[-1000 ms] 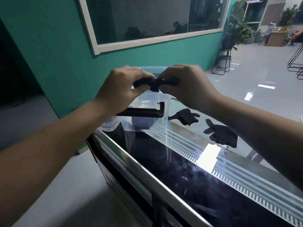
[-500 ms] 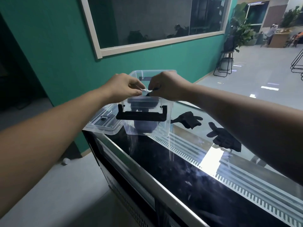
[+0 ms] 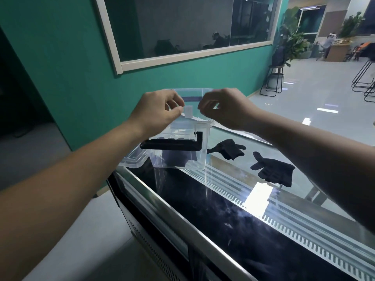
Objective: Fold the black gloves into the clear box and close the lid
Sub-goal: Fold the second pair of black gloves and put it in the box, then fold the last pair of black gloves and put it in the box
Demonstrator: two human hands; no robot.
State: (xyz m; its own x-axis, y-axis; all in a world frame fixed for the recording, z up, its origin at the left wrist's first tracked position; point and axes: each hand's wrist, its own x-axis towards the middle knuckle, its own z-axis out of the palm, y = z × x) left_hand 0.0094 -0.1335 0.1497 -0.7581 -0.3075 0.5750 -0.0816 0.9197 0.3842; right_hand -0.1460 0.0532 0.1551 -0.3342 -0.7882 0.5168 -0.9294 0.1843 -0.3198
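Observation:
The clear box (image 3: 203,157) stands at the far left end of a glass counter top, with a black handle (image 3: 170,144) across its front. Dark folded gloves (image 3: 178,159) lie inside it. Its clear lid (image 3: 133,160) rests beside it on the left. My left hand (image 3: 160,112) and my right hand (image 3: 223,107) hover just above the box's mouth, fingers loosely curled, nothing in them. Two more black gloves lie flat on the glass to the right of the box: a nearer glove (image 3: 229,151) and a farther-right glove (image 3: 274,171).
The glass top (image 3: 233,211) belongs to a long dark display case with a metal front edge (image 3: 162,201). A teal wall with a window rises behind the box. Stools and potted plants (image 3: 292,43) stand on the shiny floor at the back right.
A second ago both hands held a folded black glove above the box. They lowered it into the box and let go; now they have lifted slightly with nothing in them.

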